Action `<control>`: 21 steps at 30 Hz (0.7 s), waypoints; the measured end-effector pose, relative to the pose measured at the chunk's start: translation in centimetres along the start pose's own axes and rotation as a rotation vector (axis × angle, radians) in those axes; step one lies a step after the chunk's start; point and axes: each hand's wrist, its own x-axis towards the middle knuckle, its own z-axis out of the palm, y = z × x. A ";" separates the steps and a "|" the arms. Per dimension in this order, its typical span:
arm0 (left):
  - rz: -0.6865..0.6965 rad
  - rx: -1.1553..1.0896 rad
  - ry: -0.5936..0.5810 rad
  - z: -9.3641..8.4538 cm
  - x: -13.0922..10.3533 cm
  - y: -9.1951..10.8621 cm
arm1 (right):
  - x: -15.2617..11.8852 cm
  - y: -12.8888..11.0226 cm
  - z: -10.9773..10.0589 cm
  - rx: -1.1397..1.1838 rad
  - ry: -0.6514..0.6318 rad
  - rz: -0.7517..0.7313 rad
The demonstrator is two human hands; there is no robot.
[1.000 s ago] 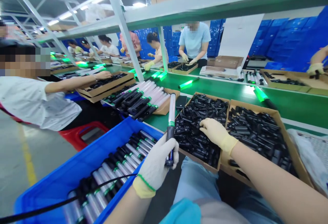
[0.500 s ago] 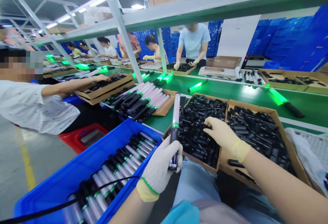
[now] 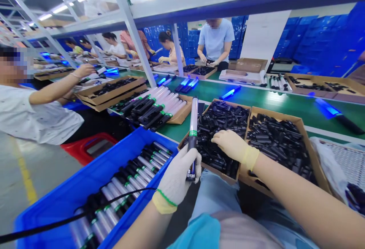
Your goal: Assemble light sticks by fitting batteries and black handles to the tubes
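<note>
My left hand (image 3: 178,175), in a white knit glove, is wrapped round the black handle of a light stick (image 3: 193,121). The stick stands nearly upright with its clear tube on top and its lower end showing below my fingers. Over the left cardboard tray (image 3: 245,123) of small black parts (image 3: 222,121), my right hand (image 3: 228,142) wears a pale yellow glove. Its fingers are bent together at the parts; whatever they hold is hidden. A second tray of black parts (image 3: 276,142) lies to the right.
A blue crate (image 3: 57,199) of light sticks is at left, crossed by a black cable (image 3: 119,197). More sticks (image 3: 156,104) are piled beyond it. Blue-lit sticks (image 3: 229,93) lie on the green belt (image 3: 256,104). A co-worker (image 3: 37,108) sits at left; others work across the belt.
My right hand has moved left and slightly down over the black parts. The lit sticks turned from green to blue, and those on the belt shifted right. The left co-worker's hand has moved away from the tray.
</note>
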 end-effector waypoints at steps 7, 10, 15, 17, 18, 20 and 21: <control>-0.143 -0.205 0.100 0.3 -0.3 -1.2 | -2.0 -0.1 -1.0 0.354 0.131 0.127; -0.205 -0.289 0.037 1.3 0.3 -1.6 | -4.8 -1.8 -1.8 0.580 0.167 0.174; -0.264 -0.379 -0.090 5.1 1.5 -2.2 | -9.4 -4.3 -3.1 1.086 0.304 0.271; -0.292 -0.417 -0.147 6.9 1.8 -2.8 | -11.1 -5.0 -3.7 1.243 0.384 0.332; -0.301 -0.423 -0.176 7.7 1.8 -3.1 | -11.9 -5.2 -4.0 1.258 0.404 0.355; -0.299 -0.412 -0.223 9.1 1.8 -3.6 | -13.3 -5.4 -4.5 1.245 0.418 0.389; -0.296 -0.399 -0.240 9.7 1.7 -3.8 | -14.0 -5.3 -4.7 1.220 0.424 0.412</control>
